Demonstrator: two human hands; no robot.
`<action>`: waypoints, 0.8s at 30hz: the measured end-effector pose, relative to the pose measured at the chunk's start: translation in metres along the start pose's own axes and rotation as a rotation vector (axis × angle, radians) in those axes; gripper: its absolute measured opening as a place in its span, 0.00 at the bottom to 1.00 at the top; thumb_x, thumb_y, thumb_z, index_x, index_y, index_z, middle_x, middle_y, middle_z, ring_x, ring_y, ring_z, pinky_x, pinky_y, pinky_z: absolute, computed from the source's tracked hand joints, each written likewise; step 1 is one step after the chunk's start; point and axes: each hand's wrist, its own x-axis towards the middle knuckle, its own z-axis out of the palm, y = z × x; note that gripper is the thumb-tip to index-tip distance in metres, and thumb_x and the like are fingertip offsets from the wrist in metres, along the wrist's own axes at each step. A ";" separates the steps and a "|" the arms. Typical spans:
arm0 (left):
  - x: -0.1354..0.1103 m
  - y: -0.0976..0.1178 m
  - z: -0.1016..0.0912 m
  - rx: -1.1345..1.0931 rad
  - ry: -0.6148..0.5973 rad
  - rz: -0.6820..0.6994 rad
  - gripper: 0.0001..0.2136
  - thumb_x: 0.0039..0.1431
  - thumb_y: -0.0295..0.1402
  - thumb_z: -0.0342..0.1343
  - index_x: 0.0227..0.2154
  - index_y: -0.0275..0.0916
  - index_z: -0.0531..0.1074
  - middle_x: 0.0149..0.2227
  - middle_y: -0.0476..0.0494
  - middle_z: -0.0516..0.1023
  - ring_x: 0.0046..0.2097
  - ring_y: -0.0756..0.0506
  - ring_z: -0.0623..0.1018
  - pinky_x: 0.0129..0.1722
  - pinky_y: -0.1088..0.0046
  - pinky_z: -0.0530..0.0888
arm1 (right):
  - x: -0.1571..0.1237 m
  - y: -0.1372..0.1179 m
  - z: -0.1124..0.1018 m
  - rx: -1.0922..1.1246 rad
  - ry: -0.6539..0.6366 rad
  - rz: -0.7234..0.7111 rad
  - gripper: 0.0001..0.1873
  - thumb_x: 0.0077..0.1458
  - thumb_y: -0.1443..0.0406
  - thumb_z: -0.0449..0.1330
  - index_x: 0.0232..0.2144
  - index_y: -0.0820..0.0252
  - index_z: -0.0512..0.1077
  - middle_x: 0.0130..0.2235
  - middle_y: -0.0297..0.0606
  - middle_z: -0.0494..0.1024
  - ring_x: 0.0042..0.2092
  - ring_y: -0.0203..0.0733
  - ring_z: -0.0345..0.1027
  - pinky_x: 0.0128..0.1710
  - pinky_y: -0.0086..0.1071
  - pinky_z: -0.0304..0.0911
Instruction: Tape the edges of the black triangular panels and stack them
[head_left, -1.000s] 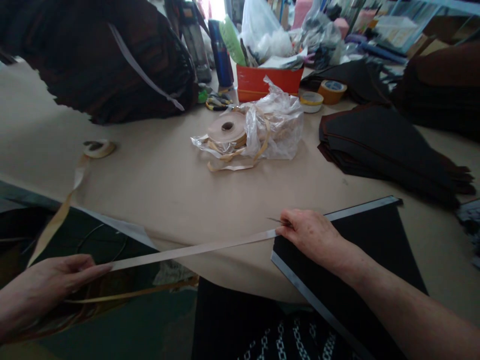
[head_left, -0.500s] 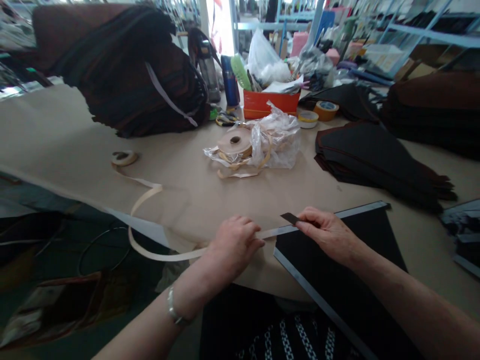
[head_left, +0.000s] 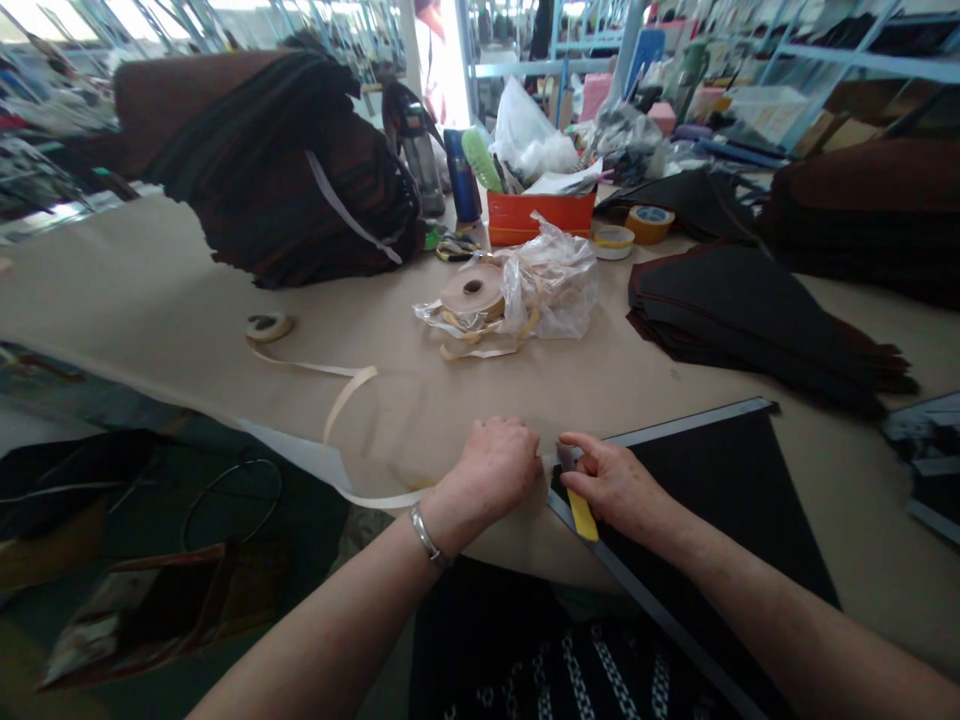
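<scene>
My left hand (head_left: 501, 462) is closed on a narrow pale tape (head_left: 382, 500) at the corner of a black panel (head_left: 720, 480). The tape trails left across the table edge to a small roll (head_left: 268, 326). Pale strips run along the panel's top and left edges. My right hand (head_left: 611, 482) pinches a flat cutting blade with a yellow end (head_left: 582, 515), its grey part upright beside the tape at that corner. The fingertips of both hands are close together there, and the tape's end is partly hidden.
A larger tape roll (head_left: 472, 288) in clear plastic lies ahead, before an orange box (head_left: 540, 215) of tools. Dark cut pieces are stacked at left (head_left: 277, 170) and right (head_left: 750, 310). Scissors (head_left: 457, 246) lie near the box. The table edge (head_left: 187, 405) curves past on the left.
My left hand has moved right along the tape to the panel's corner. My right hand has shifted slightly left and down, and turned the blade so its yellow end shows. The view has shifted slightly.
</scene>
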 end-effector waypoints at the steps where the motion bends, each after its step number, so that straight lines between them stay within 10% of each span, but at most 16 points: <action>1: 0.001 0.000 0.000 0.001 -0.005 0.001 0.08 0.55 0.33 0.52 0.29 0.36 0.75 0.33 0.37 0.76 0.39 0.38 0.75 0.36 0.63 0.71 | 0.000 0.000 0.000 -0.019 0.008 -0.011 0.24 0.48 0.67 0.56 0.50 0.62 0.67 0.19 0.26 0.66 0.20 0.32 0.59 0.23 0.28 0.56; 16: -0.010 0.008 -0.001 -0.310 0.062 0.147 0.09 0.57 0.31 0.51 0.25 0.40 0.73 0.29 0.49 0.75 0.32 0.50 0.73 0.33 0.75 0.67 | 0.001 -0.004 0.002 -0.164 0.045 -0.148 0.18 0.49 0.69 0.55 0.44 0.60 0.70 0.27 0.33 0.74 0.29 0.35 0.65 0.29 0.28 0.56; 19: -0.013 -0.007 -0.001 -0.390 0.162 0.114 0.11 0.58 0.33 0.48 0.24 0.38 0.70 0.27 0.47 0.72 0.32 0.49 0.72 0.32 0.74 0.67 | -0.010 0.004 -0.025 0.026 0.070 -0.077 0.23 0.49 0.65 0.57 0.50 0.62 0.67 0.22 0.27 0.69 0.25 0.33 0.61 0.26 0.26 0.55; 24: -0.001 -0.044 0.026 -0.605 0.309 0.109 0.13 0.59 0.39 0.47 0.22 0.39 0.66 0.25 0.50 0.67 0.28 0.50 0.68 0.29 0.76 0.65 | -0.050 0.053 -0.104 0.232 0.299 0.048 0.11 0.51 0.58 0.55 0.31 0.60 0.66 0.28 0.32 0.72 0.28 0.33 0.65 0.29 0.27 0.59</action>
